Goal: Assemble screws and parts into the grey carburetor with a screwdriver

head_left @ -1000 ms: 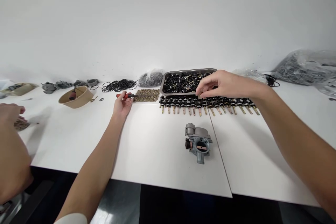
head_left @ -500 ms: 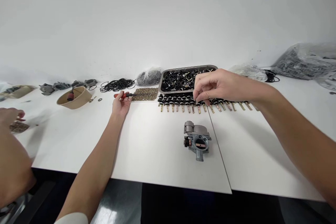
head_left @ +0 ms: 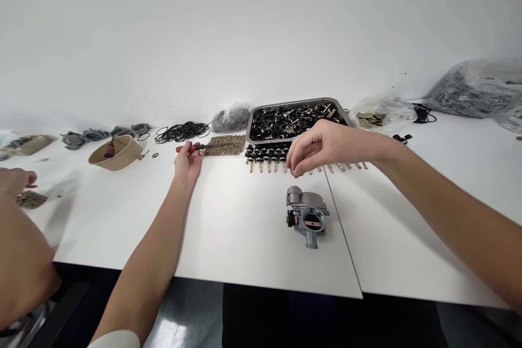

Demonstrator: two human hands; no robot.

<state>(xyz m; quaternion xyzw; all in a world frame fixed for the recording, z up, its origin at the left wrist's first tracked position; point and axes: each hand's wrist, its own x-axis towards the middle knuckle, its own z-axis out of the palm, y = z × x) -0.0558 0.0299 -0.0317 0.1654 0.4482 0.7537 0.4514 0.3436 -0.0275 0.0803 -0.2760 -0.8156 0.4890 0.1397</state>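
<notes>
My left hand [head_left: 188,163] is closed around the red handle of a screwdriver [head_left: 191,148], whose dark shaft points right over a patch of small brass screws [head_left: 226,145]. My right hand [head_left: 305,149] hovers with its fingers pinched, in front of a row of black parts with flat metal shafts [head_left: 265,157]. Anything between those fingertips is too small or hidden to make out. Below it, a grey metal carburetor [head_left: 312,220] rests on the white table, its round bore facing me and a black fitting on its left side.
A metal tray [head_left: 249,133] full of black parts stands against the wall. Left of it lie a clear bag [head_left: 231,118], black rubber rings [head_left: 183,131] and a tan bowl [head_left: 118,155]. Bags [head_left: 383,114] sit at the right. Another person's hand [head_left: 16,179] works at far left.
My right hand has moved left and down from in front of the tray toward the carburetor. My left hand and the screwdriver have barely moved.
</notes>
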